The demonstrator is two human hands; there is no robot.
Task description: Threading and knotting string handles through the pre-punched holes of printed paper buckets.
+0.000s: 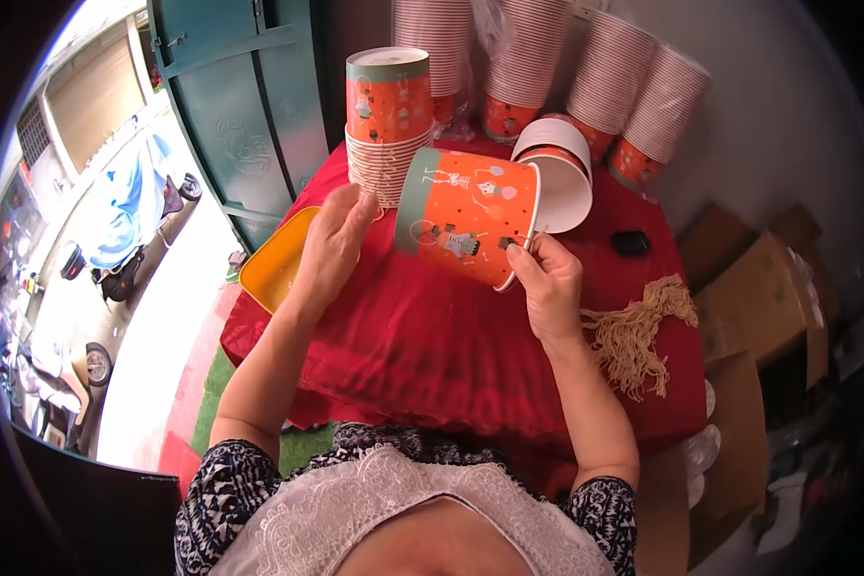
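Orange bucket (470,216) rim-clamped by fingers of right hand (552,283); left hand (336,240) near upright stack (389,115), finger closure indeterminable.

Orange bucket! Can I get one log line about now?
right hand: holds orange bucket by rim; bucket: sideways, opening rightward; left hand: near upside-down bucket stack; twine bundle: on red tablecloth

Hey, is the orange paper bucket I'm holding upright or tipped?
Tipped: the round orange paper bucket is sideways in the right hand, green band left, white rim right.
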